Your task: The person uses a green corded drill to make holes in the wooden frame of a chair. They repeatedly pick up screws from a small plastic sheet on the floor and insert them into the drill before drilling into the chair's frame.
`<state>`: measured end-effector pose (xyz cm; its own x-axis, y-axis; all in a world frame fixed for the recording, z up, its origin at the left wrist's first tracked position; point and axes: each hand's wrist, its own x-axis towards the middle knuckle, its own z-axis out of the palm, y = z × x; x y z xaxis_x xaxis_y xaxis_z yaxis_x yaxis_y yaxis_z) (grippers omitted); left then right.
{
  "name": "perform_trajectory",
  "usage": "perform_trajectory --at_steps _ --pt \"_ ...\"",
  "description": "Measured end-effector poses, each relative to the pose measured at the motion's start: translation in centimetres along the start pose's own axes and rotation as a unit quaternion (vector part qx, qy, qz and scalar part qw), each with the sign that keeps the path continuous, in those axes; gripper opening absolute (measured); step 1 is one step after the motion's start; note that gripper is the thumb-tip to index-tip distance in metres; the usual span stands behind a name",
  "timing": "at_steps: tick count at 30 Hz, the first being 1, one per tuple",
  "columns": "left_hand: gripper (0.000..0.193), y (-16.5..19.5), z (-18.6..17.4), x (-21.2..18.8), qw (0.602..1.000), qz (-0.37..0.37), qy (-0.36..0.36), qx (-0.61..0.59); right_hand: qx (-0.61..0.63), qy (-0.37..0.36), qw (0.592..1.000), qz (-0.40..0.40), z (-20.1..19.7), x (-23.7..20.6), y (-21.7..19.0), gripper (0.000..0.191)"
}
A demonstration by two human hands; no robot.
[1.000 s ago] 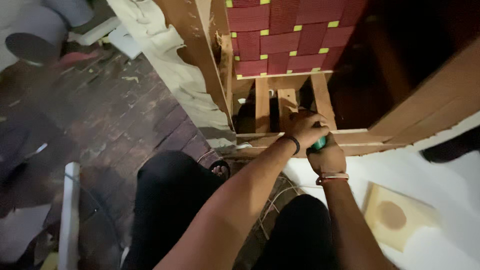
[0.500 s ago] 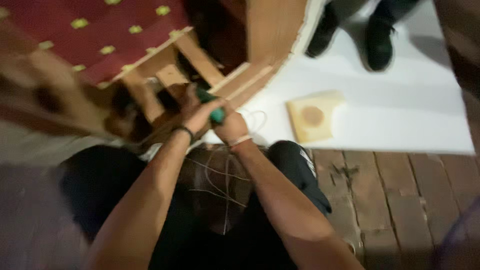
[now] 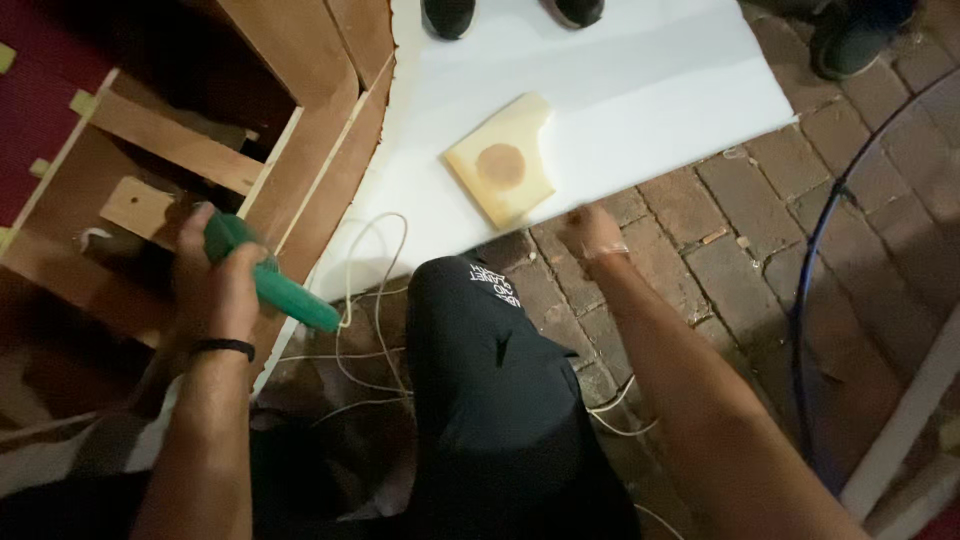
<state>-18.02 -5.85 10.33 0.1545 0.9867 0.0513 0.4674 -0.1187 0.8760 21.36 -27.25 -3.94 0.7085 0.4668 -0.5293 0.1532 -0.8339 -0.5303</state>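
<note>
My left hand (image 3: pixel 218 285) grips a green tool handle (image 3: pixel 268 278) with a thin white cord (image 3: pixel 372 300) trailing from its end. It is held against the open wooden frame (image 3: pixel 170 145) at the left. My right hand (image 3: pixel 588 229) reaches out over the brick floor, fingers loosely curled and blurred, just short of the white sheet's edge. A small square foam block (image 3: pixel 502 171) with a brown round patch lies on the white sheet (image 3: pixel 640 90), a little beyond and left of that hand. My dark-trousered knee (image 3: pixel 480 340) is between my arms.
Other people's dark shoes (image 3: pixel 450 14) stand at the far edge of the sheet, and another shoe (image 3: pixel 850 40) at the top right. A thin blue hoop (image 3: pixel 815 300) and a white bar (image 3: pixel 905 420) are at the right. Red woven material (image 3: pixel 30 110) covers the frame's left.
My view has swung right. My right hand has left the green tool and moved out to the right over the bricks. My left hand still holds the tool at the frame.
</note>
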Motion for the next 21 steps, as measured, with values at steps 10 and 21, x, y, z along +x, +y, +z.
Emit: perform_trajectory --at_steps 10,21 --pt "0.075 2.0 1.6 -1.5 0.987 -0.015 0.031 0.156 -0.123 0.086 0.988 -0.039 6.0 4.3 13.5 0.046" --pt "0.07 -1.0 4.1 -4.0 0.926 0.009 0.155 -0.343 0.073 0.082 0.99 -0.087 7.2 4.4 7.8 0.032"
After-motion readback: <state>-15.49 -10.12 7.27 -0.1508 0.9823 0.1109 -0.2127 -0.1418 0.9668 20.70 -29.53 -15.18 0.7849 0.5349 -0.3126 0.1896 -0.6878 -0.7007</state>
